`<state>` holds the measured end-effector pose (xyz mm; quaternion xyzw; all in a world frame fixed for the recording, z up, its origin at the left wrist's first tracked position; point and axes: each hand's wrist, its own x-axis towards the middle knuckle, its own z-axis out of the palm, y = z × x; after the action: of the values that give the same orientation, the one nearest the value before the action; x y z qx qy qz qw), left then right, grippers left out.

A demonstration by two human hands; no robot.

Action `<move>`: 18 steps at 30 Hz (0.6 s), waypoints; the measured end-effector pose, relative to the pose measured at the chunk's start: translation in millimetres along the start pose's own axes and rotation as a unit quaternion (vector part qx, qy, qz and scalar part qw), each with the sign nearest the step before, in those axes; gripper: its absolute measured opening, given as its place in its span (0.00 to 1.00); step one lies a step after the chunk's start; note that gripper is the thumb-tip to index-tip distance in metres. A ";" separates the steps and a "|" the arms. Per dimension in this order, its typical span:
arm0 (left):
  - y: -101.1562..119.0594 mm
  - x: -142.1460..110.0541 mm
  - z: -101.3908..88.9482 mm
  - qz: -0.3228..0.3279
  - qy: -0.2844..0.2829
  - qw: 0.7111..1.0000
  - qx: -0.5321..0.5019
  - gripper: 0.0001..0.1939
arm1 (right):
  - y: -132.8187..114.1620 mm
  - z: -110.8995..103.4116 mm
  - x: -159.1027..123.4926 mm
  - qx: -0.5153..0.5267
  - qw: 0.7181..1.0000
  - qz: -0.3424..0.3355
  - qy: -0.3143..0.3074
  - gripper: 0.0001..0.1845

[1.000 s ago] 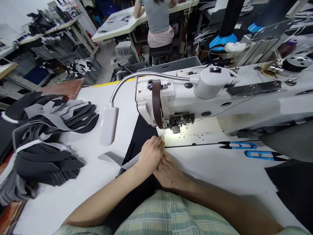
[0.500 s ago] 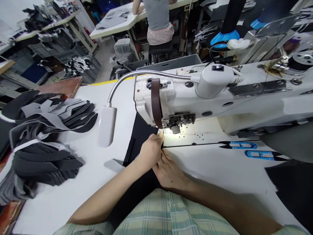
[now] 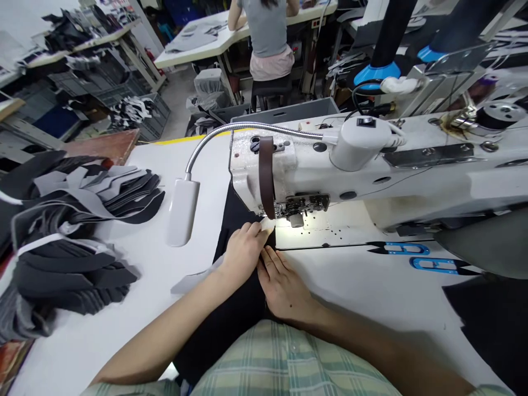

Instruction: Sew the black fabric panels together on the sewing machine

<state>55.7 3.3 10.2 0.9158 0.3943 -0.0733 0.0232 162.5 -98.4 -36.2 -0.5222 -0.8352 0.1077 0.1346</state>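
Note:
A long black fabric piece [image 3: 237, 220] runs from my lap under the head of a white sewing machine [image 3: 330, 165]. My left hand [image 3: 242, 250] lies on the fabric just in front of the needle area, fingers together and pressing down, fingertips at the lit presser foot [image 3: 295, 219]. My right hand [image 3: 284, 286] rests flat beside it, fingers stretched toward the machine, on the fabric's right edge. A grey piece [image 3: 192, 280] pokes out from under my left forearm.
A gooseneck lamp [image 3: 181, 212] hangs over the table left of the machine. Stacks of grey and black cut pieces [image 3: 74, 231] fill the left side. Two blue thread snips [image 3: 412, 256] lie at the right. Another person [image 3: 268, 33] sits at a far table.
My left hand has slid a little left and flattened on the fabric. The fingers of my right hand now show, stretched out beside it. The grey piece has shifted under my forearm.

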 end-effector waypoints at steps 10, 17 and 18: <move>-1.1 2.2 -7.3 -0.040 -0.079 0.996 -0.013 0.21 | 5.0 4.5 0.0 -0.008 0.999 0.002 0.034 0.27; 16.6 9.2 -13.5 -0.086 -0.121 0.988 -0.053 0.22 | 3.0 11.6 -1.5 -0.017 0.998 -0.002 0.057 0.26; 18.5 9.7 -13.4 -0.088 -0.125 0.986 -0.063 0.22 | 1.3 12.9 -2.1 -0.018 0.998 -0.006 0.058 0.26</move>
<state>77.3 -1.1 21.7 0.8578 0.4713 -0.1639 0.1234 160.1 -100.2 -48.9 -0.5248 -0.8310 0.0611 0.1739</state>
